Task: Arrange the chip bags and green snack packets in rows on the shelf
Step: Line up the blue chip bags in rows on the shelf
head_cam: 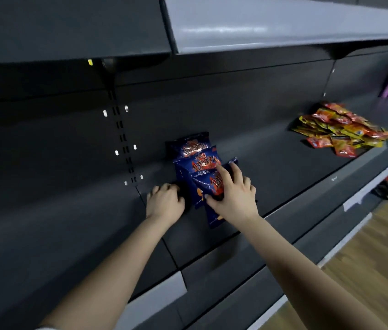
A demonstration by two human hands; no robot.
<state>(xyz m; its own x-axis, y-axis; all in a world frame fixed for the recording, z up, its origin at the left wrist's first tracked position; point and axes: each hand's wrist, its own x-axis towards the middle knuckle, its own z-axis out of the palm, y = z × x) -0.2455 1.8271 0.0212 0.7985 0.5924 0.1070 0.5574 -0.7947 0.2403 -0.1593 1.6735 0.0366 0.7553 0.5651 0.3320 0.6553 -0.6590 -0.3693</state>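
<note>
Hands on overlapping blue chip bags

This is a shop. Dark metal shelving with slotted uprights holds chip bags; snack packets heap at two o'clock.

Dim, slightly blurred wide-angle view; glare streaks the upper shelf, edges bowed.

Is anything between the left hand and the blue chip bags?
Nothing visible. The left hand sits on the shelf right beside the chip bags; the right hand holds the front bag.
</note>
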